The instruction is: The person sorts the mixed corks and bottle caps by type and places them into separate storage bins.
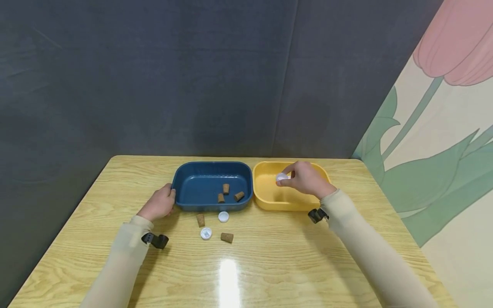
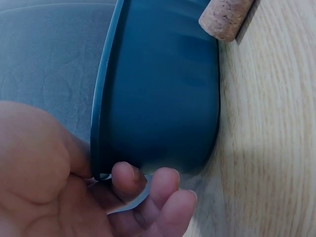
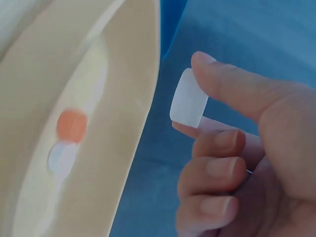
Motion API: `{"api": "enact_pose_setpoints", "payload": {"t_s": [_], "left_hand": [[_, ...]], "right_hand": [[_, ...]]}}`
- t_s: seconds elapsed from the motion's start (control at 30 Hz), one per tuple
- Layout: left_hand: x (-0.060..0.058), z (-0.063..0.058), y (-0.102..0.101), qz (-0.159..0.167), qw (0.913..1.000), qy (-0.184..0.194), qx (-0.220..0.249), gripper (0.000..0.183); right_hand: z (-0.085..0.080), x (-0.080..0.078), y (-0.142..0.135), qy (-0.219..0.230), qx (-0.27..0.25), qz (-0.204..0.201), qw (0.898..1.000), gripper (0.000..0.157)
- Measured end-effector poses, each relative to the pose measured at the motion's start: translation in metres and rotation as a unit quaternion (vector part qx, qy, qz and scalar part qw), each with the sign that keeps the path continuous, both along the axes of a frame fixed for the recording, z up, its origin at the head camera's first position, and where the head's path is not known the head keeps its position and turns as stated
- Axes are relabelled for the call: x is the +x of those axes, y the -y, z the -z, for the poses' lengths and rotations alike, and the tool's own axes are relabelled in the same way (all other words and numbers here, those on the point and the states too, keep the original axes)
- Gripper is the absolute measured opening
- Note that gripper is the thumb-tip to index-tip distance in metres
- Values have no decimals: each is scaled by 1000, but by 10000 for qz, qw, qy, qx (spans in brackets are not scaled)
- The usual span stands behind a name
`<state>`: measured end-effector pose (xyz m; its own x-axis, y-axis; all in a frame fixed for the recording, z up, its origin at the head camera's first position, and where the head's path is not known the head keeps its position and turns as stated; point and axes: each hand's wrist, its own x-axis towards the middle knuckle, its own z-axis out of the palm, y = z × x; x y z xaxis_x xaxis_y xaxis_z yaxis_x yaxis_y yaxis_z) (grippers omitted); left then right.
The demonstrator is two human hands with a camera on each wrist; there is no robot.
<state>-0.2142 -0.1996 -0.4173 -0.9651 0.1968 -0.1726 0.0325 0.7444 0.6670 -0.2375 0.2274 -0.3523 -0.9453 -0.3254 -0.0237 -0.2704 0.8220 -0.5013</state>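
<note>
Over the yellow tray (image 1: 285, 206), my right hand (image 1: 306, 177) pinches a white bottle cap (image 3: 188, 98) between thumb and index finger. An orange cap (image 3: 72, 126) and another white cap (image 3: 61, 158) lie inside that tray in the right wrist view. My left hand (image 1: 159, 203) grips the left end of the blue tray (image 2: 158, 89) at its rim; the thumb is partly hidden. Inside the blue tray are three corks, one of them a small upright-looking cork (image 1: 226, 188).
Before the blue tray, the wooden table (image 1: 269, 256) bears two white caps, one near the tray (image 1: 223, 217) and one face up (image 1: 206, 233), plus a cork (image 1: 200, 220) and a lying cork (image 1: 227, 237). A dark cloth panel (image 1: 192, 85) stands behind.
</note>
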Motion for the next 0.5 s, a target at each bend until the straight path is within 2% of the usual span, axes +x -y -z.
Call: {"api": "enact_pose_setpoints", "payload": {"t_s": [0.13,0.5], "left_hand": [[0,-1,0,0,10000,4,-35,38],[0,-1,-1,-13,10000,-5,3,37]], "right_hand": [[2,-12,-13,23,124,114,9999,33],[10,-40,-31,393,369,551,9970,37]]}}
